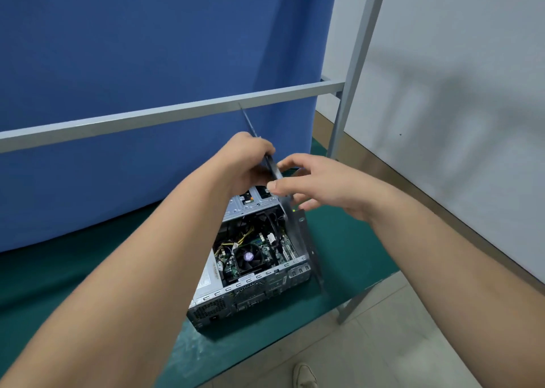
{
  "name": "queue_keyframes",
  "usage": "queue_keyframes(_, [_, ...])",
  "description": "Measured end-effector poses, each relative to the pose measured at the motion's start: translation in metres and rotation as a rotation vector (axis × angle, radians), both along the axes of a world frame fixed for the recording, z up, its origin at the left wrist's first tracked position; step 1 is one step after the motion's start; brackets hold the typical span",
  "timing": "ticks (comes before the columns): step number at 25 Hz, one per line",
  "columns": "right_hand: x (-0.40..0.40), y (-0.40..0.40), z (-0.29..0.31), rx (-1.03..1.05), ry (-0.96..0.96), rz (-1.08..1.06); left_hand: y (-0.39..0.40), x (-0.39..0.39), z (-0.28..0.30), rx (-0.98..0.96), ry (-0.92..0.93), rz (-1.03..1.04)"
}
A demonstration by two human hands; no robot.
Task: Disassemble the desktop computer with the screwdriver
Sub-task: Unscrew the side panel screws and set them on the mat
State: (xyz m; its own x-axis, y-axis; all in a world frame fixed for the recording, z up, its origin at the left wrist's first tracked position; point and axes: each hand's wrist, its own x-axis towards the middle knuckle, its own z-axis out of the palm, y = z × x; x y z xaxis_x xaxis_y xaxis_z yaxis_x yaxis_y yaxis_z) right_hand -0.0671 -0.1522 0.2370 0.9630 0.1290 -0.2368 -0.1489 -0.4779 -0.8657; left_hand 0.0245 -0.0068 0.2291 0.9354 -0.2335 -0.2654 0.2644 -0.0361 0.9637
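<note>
Desktop computer (pixel 250 272) lay on its side on the green-matted counter (pixel 73 269), open face up, rear ports toward the wearer. That placing left the fan, cables and board exposed from above.

Side panel (pixel 298 225) stood tilted on edge along the case's right flank, its top raised well above the chassis. It looked like it was being lifted clear rather than screwed or unscrewed.

Left hand (pixel 250 163) had its grip clenched around the panel's upper edge, probably carrying the weight. Right hand (pixel 318 187) pinched the same edge just beside it, thumb in front, fingers (pixel 290 163) behind, likely steadying the sheet so it would not swing into the components.

No screwdriver seen. Blue curtain (pixel 147 63) hung behind the counter.
</note>
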Motion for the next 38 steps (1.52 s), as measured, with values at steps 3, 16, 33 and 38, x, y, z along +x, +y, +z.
queue_keyframes(3, [0.014, -0.037, -0.049, 0.122, 0.13, -0.082, -0.002, 0.005, -0.027, -0.112, 0.053, 0.033])
queue_keyframes(16, [0.027, -0.292, -0.264, 0.073, 0.494, -1.111, -0.133, 0.045, -0.187, -0.081, 0.345, 0.08])
queue_keyframes(33, [0.089, -0.388, -0.383, -0.153, 0.395, -1.044, -0.269, 0.071, -0.359, 0.566, 0.543, -0.043])
queue_keyframes(38, [0.081, -0.385, -0.392, -0.412, 0.38, -0.627, -0.266, 0.061, -0.373, 0.702, 0.391, -0.237])
